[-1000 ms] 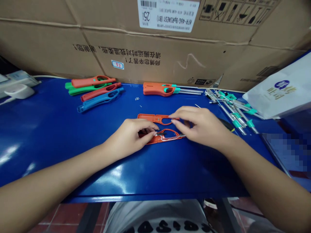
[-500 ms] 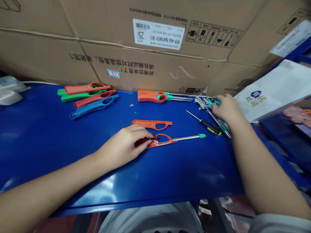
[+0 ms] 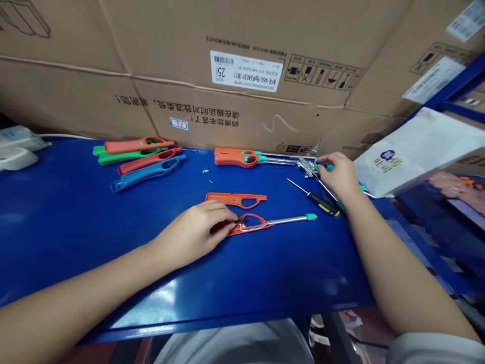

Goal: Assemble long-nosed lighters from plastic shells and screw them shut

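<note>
Head view: my left hand (image 3: pixel 202 227) still pinches the orange casing (image 3: pixel 237 230); my right hand (image 3: pixel 339 175), grip unclear, has left it for metal tubes (image 3: pixel 329 193).

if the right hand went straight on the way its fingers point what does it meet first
The right hand would probably meet the white wires first, just ahead; the orange lighters' metal tubes lie beyond. Depth is unclear; it may already touch the wires.

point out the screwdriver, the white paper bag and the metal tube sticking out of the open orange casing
Screwdriver (image 3: pixel 323 203), head view: its black-and-yellow handle
White paper bag (image 3: pixel 411 156), head view: its printed side
Metal tube (image 3: pixel 288 220), head view: its silver shaft
</note>
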`<state>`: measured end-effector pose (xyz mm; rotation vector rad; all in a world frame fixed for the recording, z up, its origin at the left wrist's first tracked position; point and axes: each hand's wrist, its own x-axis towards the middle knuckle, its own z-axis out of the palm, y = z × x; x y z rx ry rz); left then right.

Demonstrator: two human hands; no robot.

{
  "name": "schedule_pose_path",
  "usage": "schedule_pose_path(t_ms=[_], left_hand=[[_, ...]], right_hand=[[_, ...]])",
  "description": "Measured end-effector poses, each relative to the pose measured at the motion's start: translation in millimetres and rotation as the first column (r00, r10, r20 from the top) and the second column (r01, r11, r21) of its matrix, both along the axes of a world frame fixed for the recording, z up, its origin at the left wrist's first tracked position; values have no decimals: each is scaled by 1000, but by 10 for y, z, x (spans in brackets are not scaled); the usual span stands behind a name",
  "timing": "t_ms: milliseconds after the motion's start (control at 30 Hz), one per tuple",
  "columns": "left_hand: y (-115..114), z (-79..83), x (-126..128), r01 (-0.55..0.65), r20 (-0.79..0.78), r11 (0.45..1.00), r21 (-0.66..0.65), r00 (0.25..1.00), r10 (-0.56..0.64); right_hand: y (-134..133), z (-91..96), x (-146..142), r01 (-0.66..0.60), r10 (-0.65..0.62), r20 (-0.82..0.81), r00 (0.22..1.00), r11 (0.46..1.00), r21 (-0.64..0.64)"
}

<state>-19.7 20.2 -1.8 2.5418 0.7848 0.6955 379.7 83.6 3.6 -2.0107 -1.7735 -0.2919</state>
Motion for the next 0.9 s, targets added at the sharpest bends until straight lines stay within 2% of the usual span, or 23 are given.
schedule_pose_path(t_ms=[233,367,567,633,700,733,800,833,900], left_hand=[[-3,9,-3,6,-5,1000,2,1000,-6],[3,2,-6,7,-4,1000,-4,1000,-7],[10,-13,-3,15,-13,1000,-8,1000,-15],[13,-13,1,16,-14,1000,-15,1000,-17],[14,-8,6,16,-17,1000,-22,1000,-16],[13,-4,9,13,-18,1000,-26,1000,-13],[7,5,14,5,-20,999,-34,1000,-5],[2,10,18,0,-18,999,-38,1000,-1],[-12,19,27,-9,-4,999,-42,1000,9]], right_hand=[[8,-96,10,42,-45,-44,998,996,-76],[13,-96,-1,33,-39,-88,995,997,-70],[-60,110,-187,-31,41,-187,981,998,54],[-129,216,-357,-63,85,-250,965,994,95],[-242,301,-591,-136,155,-332,930,988,79],[-312,328,-724,-201,206,-398,894,978,55],[-466,344,-991,-434,288,-716,635,901,-22],[-539,334,-1113,-517,278,-805,523,855,-41],[-659,285,-1309,-585,221,-908,355,810,-31]])
